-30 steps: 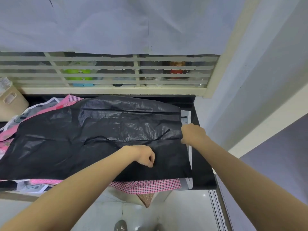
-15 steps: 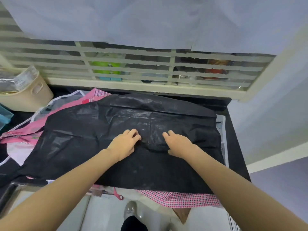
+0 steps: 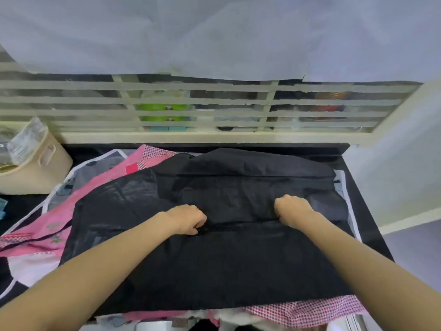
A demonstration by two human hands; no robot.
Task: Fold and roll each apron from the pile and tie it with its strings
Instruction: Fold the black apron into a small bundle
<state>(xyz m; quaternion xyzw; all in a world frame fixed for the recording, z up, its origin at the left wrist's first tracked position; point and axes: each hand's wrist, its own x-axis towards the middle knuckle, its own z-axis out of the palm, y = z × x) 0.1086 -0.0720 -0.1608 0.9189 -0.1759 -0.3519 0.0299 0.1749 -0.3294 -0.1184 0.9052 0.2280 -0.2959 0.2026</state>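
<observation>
A shiny black apron (image 3: 214, 263) lies spread on top of the pile on a dark counter. Its far part is bunched into a fold across the middle. My left hand (image 3: 186, 218) grips the fold's edge left of centre, fingers curled into the cloth. My right hand (image 3: 292, 210) grips the same fold further right, knuckles up. Under the black apron lie a pink checked apron (image 3: 143, 161) and a grey one with white trim (image 3: 83, 170), sticking out to the left and along the front edge.
A beige plastic basket (image 3: 35, 168) stands at the back left. A slatted cream grille (image 3: 191, 113) runs along the back. The counter's right edge (image 3: 367, 225) meets a pale wall. Floor shows below the front edge.
Both hands lay flat with straight fingers on the apron half a second ago; now they are curled into the cloth, farther apart, with a fold gathered between them.
</observation>
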